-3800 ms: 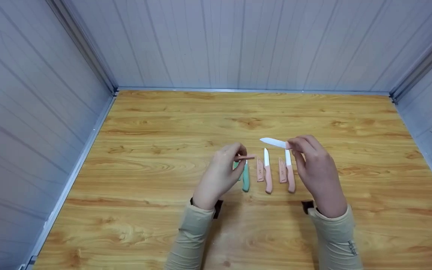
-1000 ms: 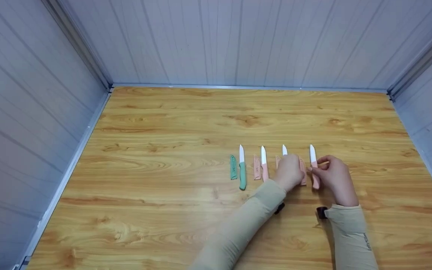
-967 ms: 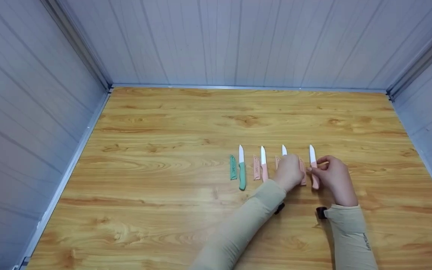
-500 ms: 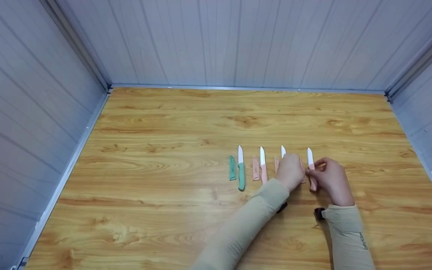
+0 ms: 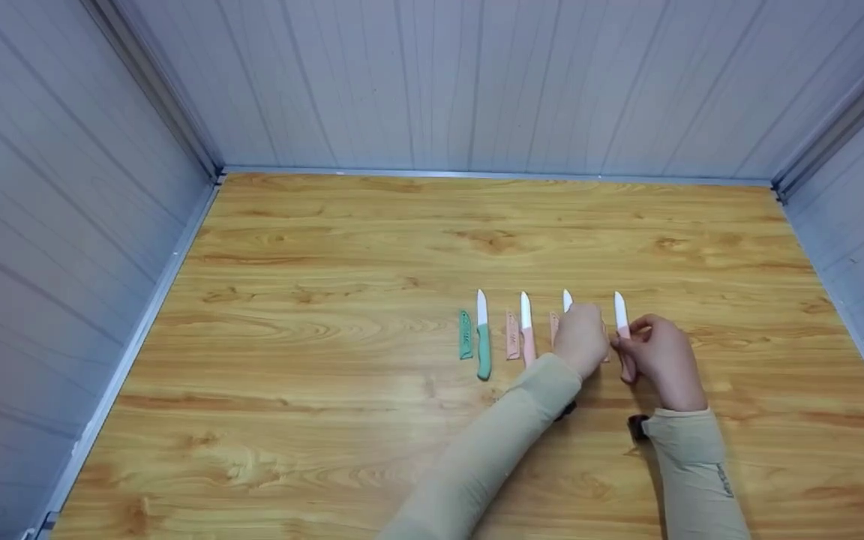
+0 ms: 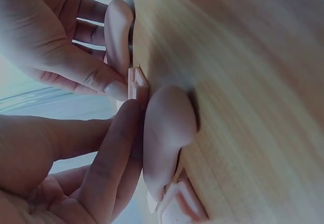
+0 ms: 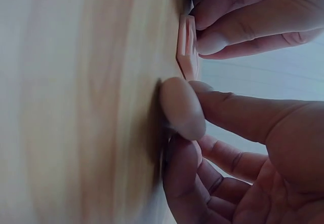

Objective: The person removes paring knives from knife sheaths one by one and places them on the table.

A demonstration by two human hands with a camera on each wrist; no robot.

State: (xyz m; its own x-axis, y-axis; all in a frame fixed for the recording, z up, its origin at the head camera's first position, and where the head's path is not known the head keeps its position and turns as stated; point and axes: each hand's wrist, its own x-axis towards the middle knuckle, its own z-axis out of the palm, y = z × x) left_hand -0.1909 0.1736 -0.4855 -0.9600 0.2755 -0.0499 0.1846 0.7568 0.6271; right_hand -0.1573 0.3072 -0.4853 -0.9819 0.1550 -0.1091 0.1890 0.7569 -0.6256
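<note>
In the head view, my right hand [image 5: 668, 360] pinches the pink handle of the rightmost knife [image 5: 620, 307], its white blade pointing away from me. The right wrist view shows thumb and fingers on either side of that handle [image 7: 181, 107]. My left hand [image 5: 582, 341] reaches across to the pink sheath just left of this knife and covers most of it from above. In the left wrist view, its fingertips grip the sheath [image 6: 137, 84] on the table. Another pink knife handle [image 6: 169, 127] lies close beside the left fingers.
Left of my hands lie a green knife [image 5: 484, 349] with its green sheath [image 5: 466, 335] and a pink knife [image 5: 527, 330] with its pink sheath [image 5: 513, 335]. A third sheath [image 5: 554, 324] and a white blade [image 5: 568, 298] show beside my left hand. Panel walls [image 5: 432, 90] surround the wooden table.
The knife and sheath held in the air earlier are now down at the row's right end. Over the last second, my right hand has shifted its knife slightly left, closer to the sheath.
</note>
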